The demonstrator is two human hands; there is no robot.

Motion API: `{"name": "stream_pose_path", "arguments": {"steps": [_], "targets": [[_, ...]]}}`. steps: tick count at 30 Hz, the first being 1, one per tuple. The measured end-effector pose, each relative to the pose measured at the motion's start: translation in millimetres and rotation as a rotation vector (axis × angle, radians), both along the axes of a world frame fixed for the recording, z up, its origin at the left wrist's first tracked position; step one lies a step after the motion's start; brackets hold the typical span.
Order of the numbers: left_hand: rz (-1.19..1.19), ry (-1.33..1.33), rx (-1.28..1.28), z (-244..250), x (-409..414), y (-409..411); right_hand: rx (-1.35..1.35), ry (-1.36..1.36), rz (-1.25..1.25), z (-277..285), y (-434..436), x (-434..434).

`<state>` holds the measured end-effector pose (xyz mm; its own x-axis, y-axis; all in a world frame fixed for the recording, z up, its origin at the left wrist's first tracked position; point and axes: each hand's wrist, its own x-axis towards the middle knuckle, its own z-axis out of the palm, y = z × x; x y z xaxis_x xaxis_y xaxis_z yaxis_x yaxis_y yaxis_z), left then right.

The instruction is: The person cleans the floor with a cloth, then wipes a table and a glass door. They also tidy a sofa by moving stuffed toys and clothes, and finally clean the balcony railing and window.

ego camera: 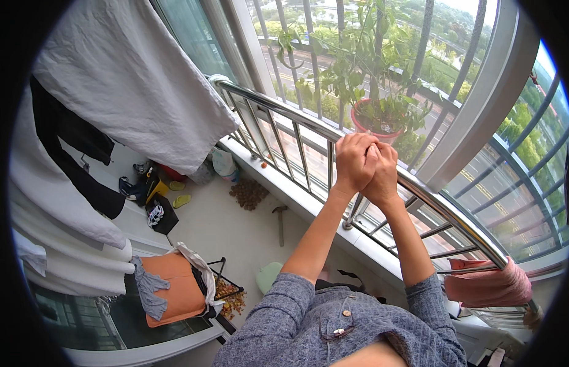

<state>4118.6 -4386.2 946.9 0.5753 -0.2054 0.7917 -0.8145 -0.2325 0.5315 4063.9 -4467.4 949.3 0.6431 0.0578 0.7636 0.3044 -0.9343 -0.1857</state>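
Observation:
My left hand (353, 160) and my right hand (381, 176) are pressed together, fingers curled and overlapping, at the top bar of a stainless steel railing (284, 108). Whether anything lies between the palms is hidden, and I cannot tell if they rest on the bar or hover just above it. Just beyond them, outside the railing, a leafy green plant (358, 69) grows in a red-rimmed pot (358, 120).
White sheets (142, 82) and dark trousers (87, 183) hang at left. On the floor are a hammer (280, 225), a brown heap (249, 193), yellow-green slippers (181, 201) and a pale green stool (268, 276). An orange cushion (174, 284) lies lower left; a pink towel (488, 284) drapes the railing.

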Motion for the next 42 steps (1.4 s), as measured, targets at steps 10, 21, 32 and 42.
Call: {"name": "stream_pose_path", "arguments": {"steps": [10,21,32,42], "targets": [[-0.092,0.171,0.036,9.7,55.4,2.3,0.142,0.115,-0.019,8.4,9.7,38.7],[-0.138,0.087,-0.051,8.6,36.0,-7.6,0.126,0.022,-0.124,0.0,4.5,22.2],[-0.35,-0.028,-0.015,10.0,-62.3,-69.9,0.122,-0.001,-0.376,-8.9,-47.1,-84.1],[-0.408,0.02,-0.023,6.1,1.9,-32.8,-0.066,0.004,-0.35,-5.5,-19.5,-20.8]]}}
